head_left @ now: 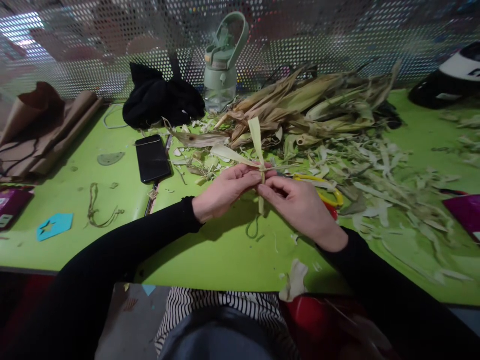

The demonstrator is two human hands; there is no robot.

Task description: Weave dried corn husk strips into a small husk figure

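Observation:
Both hands meet over the middle of the green table, pinching a small corn husk piece (pixel 261 172) between them. Two pale husk strips fan out from its top, one upward and one to the left, and a narrow stem points down. A tie or knot seems to cross it where the strips join. My left hand (pixel 228 189) closes on it from the left with thumb and fingertips. From the right, my right hand (pixel 300 205) grips just below the crossing. A loop of green cord (pixel 252 229) shows beneath the stem. Yellow-handled scissors (pixel 339 196) lie partly behind my right hand.
A heap of dry corn husks (pixel 318 110) and scattered shreds (pixel 393 180) cover the back and right. Behind stand a green bottle (pixel 220 75) and a black cloth (pixel 161 100). A phone (pixel 153 159), twine (pixel 93 210), blue tag (pixel 55 226) and brown paper bag (pixel 48 130) lie left.

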